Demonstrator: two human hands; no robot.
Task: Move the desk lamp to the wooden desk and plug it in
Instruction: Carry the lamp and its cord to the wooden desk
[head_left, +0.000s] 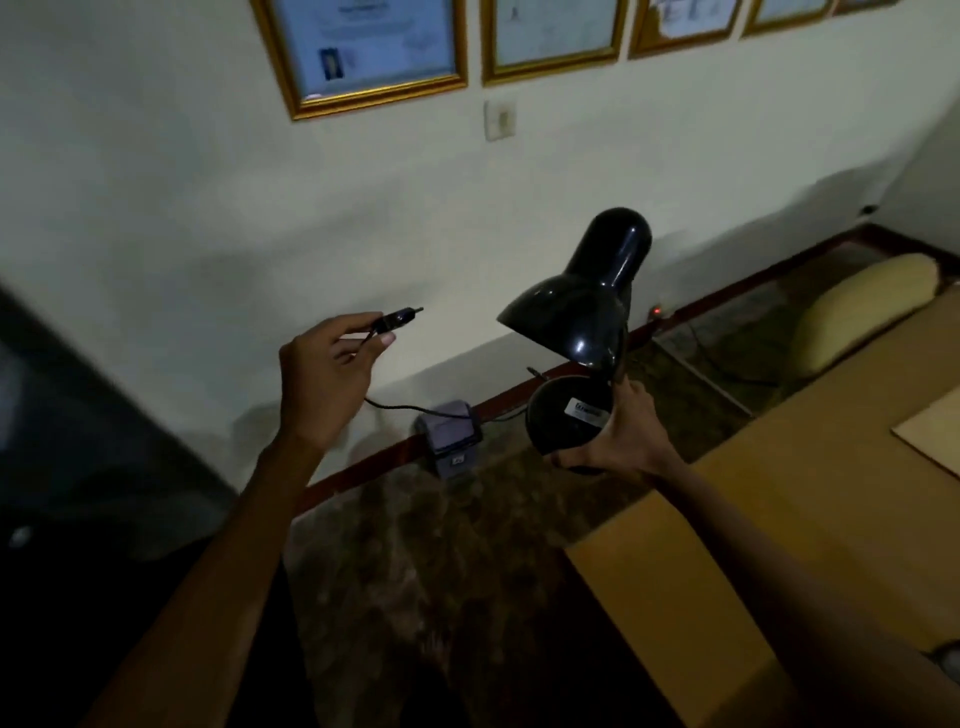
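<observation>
A black desk lamp (587, 306) hangs in the air over the floor, tilted so the round base's underside faces me. My right hand (618, 441) grips that base from below and the right. My left hand (324, 374) holds the lamp's black plug (397, 317) pinched between thumb and fingers, prongs pointing right toward the wall. The black cord (395, 406) droops from my left hand toward the lamp. The light wooden desk (779, 519) fills the lower right, just right of the lamp.
A small grey box (452, 436) stands on the mottled floor by the red skirting. A wall switch (500, 120) sits under gold-framed certificates. A power strip with a red light (657, 312) lies along the wall. A yellow cushion (862, 306) lies at right, a flat board (935, 431) on the desk.
</observation>
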